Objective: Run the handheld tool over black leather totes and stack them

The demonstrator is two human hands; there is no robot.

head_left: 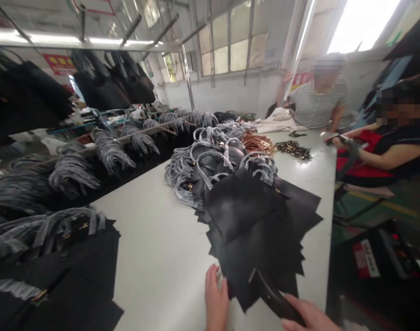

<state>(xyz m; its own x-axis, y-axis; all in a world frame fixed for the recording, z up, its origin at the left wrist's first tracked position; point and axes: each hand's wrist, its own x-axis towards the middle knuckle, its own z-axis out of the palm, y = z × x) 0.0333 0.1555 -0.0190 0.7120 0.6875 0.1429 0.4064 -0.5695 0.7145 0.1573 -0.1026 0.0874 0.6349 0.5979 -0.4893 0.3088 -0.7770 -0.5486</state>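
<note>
Black strap (277, 299), possibly leather, is gripped by the right hand (308, 315), five o'clock; the left hand (216, 296) points up, open, at six.

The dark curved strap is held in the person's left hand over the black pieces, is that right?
Not quite: the head view shows the dark curved strap in the right hand, though it is indeed over the black pieces.

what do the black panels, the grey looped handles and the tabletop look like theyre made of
The black panels look like leather or faux leather: smooth, low sheen, thin and flexible; which one, I can't tell. The looped handles seem wrapped in thin plastic film, judging by the crinkled whitish glints; the core is unclear. The tabletop is pale and smooth, perhaps laminate or painted board.
</note>
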